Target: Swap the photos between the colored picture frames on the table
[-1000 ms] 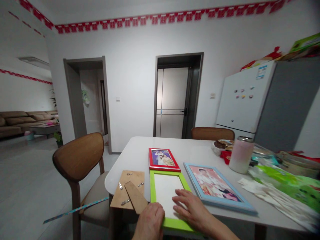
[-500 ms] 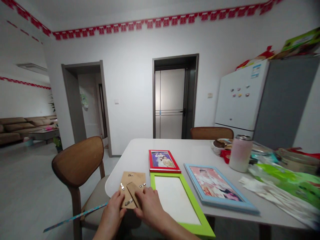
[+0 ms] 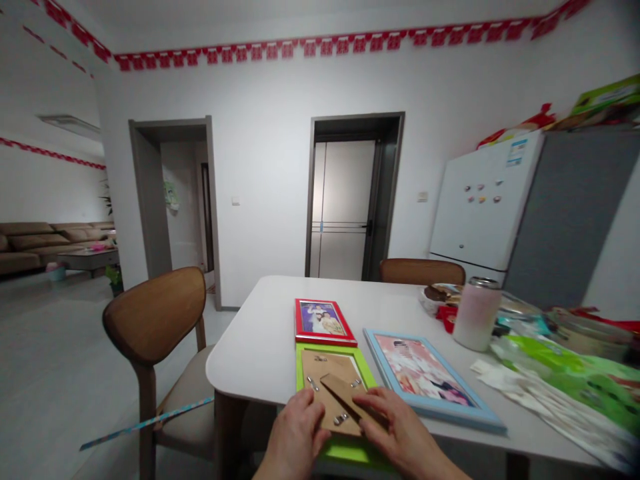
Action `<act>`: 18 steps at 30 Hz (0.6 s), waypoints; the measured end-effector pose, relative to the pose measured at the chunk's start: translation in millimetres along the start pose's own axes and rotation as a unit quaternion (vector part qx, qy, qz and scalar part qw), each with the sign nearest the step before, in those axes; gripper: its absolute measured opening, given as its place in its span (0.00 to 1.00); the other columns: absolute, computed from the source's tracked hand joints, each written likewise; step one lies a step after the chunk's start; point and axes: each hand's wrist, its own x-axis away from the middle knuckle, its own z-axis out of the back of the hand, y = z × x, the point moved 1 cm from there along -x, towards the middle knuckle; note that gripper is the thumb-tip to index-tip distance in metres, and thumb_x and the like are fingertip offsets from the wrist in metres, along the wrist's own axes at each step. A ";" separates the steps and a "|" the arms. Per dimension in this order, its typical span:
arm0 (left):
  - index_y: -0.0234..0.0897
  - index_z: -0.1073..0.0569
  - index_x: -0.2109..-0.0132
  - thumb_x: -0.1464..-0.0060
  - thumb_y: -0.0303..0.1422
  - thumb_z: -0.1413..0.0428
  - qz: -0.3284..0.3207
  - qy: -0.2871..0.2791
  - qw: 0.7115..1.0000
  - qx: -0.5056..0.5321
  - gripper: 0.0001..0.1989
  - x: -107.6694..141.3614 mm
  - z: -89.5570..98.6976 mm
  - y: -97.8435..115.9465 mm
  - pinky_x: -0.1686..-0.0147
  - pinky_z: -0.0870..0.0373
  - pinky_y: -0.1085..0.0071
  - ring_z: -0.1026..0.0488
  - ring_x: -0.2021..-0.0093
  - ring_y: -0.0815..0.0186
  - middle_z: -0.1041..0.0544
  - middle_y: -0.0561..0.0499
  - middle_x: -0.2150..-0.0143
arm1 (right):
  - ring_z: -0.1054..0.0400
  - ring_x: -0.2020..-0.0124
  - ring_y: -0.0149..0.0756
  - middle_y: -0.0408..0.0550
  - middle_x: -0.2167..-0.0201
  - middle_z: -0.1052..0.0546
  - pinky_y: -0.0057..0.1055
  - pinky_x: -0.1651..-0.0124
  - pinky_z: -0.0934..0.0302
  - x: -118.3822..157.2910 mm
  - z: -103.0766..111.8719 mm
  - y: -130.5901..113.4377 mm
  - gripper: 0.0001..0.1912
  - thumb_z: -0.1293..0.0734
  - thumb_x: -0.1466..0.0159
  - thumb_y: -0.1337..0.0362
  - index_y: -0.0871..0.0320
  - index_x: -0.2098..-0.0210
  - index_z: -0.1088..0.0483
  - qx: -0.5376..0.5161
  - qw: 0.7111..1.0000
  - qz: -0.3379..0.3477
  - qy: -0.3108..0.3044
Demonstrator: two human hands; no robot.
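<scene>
A brown picture frame backing board [image 3: 314,400] with metal clips and a stand leg lies over the green picture frame [image 3: 355,453]. My left hand [image 3: 296,430] grips the board's left edge, thumb at its near corner. On the other side, my right hand [image 3: 397,423] has its fingers closed on the board's right part, beside the stand leg. The board covers most of the green frame's opening; a pale strip shows at its upper right. Behind the green frame lies a red picture frame [image 3: 326,340] with a photo. To the right is a light blue picture frame [image 3: 435,373], also holding a photo.
On the table's right side are a pink-and-white bottle [image 3: 477,313], white gloves [image 3: 525,387] and a green plastic package [image 3: 575,373]. A wooden chair [image 3: 159,313] stands at the left, another chair [image 3: 423,271] behind the table [image 3: 245,347].
Both hands have carried the backing board to the right, from beside the green frame to over it. The green frame's white opening is now mostly covered. The camera view has shifted slightly.
</scene>
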 end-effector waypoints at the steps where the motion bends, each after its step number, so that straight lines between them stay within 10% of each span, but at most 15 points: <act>1: 0.38 0.29 0.63 0.58 0.24 0.47 -0.004 -0.012 1.000 -0.004 0.11 -1.4 -4.5 1.5 0.53 0.38 0.69 0.35 0.53 0.62 0.31 0.47 0.53 | 0.37 0.60 0.38 0.50 0.63 0.30 0.32 0.55 0.45 1.9 -0.2 6.2 0.16 0.42 0.48 0.62 0.56 0.62 0.29 0.006 1.000 -0.005 -0.002; 9: 0.38 0.29 0.69 0.50 0.26 0.53 0.004 -0.074 0.996 -0.050 0.08 -4.1 -6.0 4.1 0.49 0.47 0.63 0.36 0.53 0.64 0.28 0.52 0.62 | 0.39 0.57 0.41 0.51 0.60 0.30 0.35 0.54 0.47 3.6 -12.5 17.9 0.18 0.40 0.49 0.60 0.55 0.60 0.30 0.079 0.997 0.010 0.017; 18: 0.39 0.35 0.55 0.61 0.38 0.42 -0.009 -0.125 0.992 -0.013 0.23 4.2 -8.1 -3.4 0.44 0.57 0.58 0.47 0.44 0.60 0.40 0.47 0.44 | 0.40 0.60 0.37 0.51 0.63 0.31 0.32 0.56 0.48 -27.5 -9.4 33.0 0.17 0.45 0.44 0.65 0.58 0.60 0.31 0.144 0.989 0.007 0.026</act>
